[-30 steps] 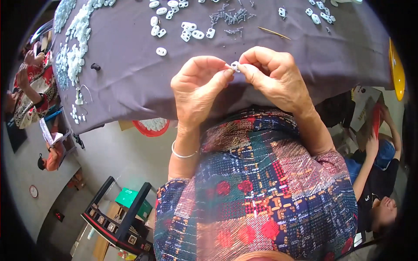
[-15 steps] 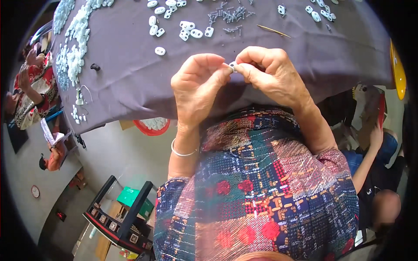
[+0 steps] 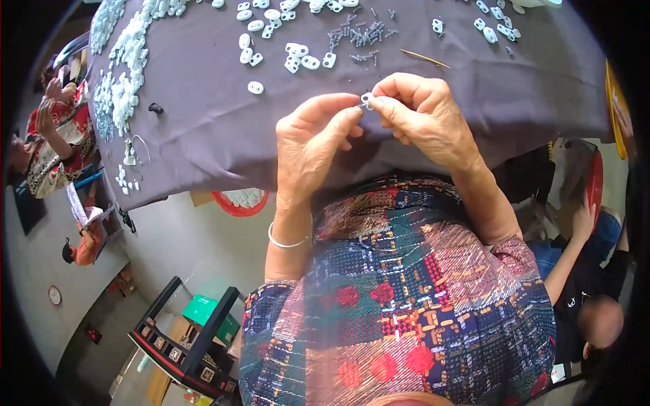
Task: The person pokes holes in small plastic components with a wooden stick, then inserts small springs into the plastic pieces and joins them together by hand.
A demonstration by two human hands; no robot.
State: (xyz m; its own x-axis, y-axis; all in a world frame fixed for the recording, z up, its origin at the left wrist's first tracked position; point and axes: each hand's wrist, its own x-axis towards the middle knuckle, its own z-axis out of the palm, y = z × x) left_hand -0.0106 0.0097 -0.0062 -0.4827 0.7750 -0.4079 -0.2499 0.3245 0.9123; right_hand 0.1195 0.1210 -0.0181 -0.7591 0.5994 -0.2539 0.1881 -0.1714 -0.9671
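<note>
Over the near edge of the cloth-covered table, my right hand [image 3: 433, 125] pinches a small white plastic cord lock [image 3: 367, 99] with a hole in it between thumb and forefinger. Close against its left side, the thumb and forefinger of my left hand [image 3: 306, 149] pinch a tiny dark metal spring [image 3: 361, 106]. The fingertips of both hands almost meet. Whether the spring's end is inside the cord lock is too small to tell. Beyond my hands lie a loose pile of springs [image 3: 365, 34] and several white cord lock pieces [image 3: 296, 51].
A thin brass-coloured stick [image 3: 425, 59] lies beyond my right hand. Heaped small white parts [image 3: 127, 101] and a black lump [image 3: 156, 108] are at the left. Below the table edge stands a red basin [image 3: 242, 210]. Other people sit at the left and right, one beside a yellow tray [image 3: 615, 111].
The cord lock now shows more of its face and hole above my right fingertips. My left fingertips have drawn slightly back and down, and the spring between them has come into sight.
</note>
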